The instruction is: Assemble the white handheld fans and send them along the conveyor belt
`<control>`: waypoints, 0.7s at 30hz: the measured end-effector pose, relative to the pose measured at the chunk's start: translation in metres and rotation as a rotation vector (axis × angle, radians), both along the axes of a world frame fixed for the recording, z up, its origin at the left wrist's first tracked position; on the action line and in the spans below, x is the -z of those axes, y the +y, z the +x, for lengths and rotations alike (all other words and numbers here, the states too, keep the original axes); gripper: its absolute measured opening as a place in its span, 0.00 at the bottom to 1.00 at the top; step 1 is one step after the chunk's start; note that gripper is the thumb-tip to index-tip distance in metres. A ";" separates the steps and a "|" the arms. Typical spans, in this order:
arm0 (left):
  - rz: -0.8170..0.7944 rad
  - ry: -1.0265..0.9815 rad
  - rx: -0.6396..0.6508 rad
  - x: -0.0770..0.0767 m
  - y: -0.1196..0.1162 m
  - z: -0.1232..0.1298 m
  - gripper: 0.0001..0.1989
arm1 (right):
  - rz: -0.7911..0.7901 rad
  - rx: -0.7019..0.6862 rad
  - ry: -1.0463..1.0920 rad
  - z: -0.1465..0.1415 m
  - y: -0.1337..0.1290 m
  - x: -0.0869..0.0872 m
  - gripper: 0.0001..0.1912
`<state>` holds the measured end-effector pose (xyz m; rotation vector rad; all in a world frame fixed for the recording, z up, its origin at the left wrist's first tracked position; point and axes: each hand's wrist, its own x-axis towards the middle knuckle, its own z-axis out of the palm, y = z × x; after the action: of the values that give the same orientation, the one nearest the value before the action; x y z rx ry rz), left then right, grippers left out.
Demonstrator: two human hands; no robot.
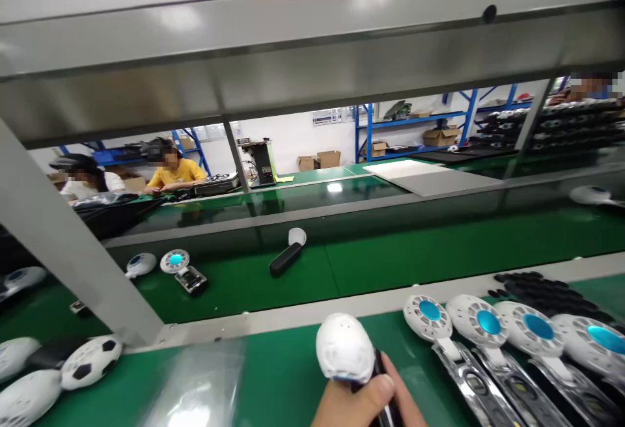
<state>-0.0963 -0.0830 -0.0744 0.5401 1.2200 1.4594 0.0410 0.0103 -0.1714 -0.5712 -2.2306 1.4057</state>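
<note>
White handheld fan (pixel 346 349) sits clamped in one hand's grip (pixel 364 404) over the green tabletop (pixel 273 375), shelving behind.

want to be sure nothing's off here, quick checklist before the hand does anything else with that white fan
1. Grip on the white fan: the hand wraps its dark handle; ok.
2. Which hand it is: cannot tell.
3. Other hand in sight: not ok, out of view.
4. Row of open fan units beside it: apart from the held fan; ok.
5. Clear plastic bag on the green mat: lies apart from the hand; ok.
6. Belt beyond: black-handled fan lying there; ok.
</note>
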 end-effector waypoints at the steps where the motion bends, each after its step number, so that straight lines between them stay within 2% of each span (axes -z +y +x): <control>1: 0.037 -0.034 0.004 -0.001 0.000 -0.001 0.37 | -0.010 -0.013 -0.001 -0.016 0.004 -0.002 0.15; 5: 0.031 0.028 -0.128 -0.014 0.001 -0.010 0.37 | -0.046 -0.045 -0.024 -0.053 0.012 -0.005 0.16; 10: 0.000 -0.207 -0.111 -0.028 0.002 -0.019 0.33 | -0.047 -0.060 -0.013 -0.050 -0.002 -0.018 0.17; 15: 0.034 -0.285 -0.062 -0.026 -0.001 -0.009 0.32 | -0.032 -0.040 -0.002 -0.015 -0.034 -0.061 0.28; 17: -0.022 -0.362 -0.036 -0.024 -0.002 -0.002 0.31 | 0.051 0.012 -0.041 0.007 -0.043 -0.079 0.29; 19: -0.120 -0.421 -0.049 -0.021 -0.003 0.003 0.31 | 0.228 0.083 -0.119 0.034 -0.048 -0.088 0.22; 21: -0.207 -0.425 -0.064 -0.018 -0.005 0.007 0.32 | 0.373 0.076 -0.236 0.062 -0.055 -0.087 0.12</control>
<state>-0.0888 -0.0878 -0.0566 0.0438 1.0362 1.3910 0.1033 -0.0450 -0.0844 -0.7098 -2.5420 0.8886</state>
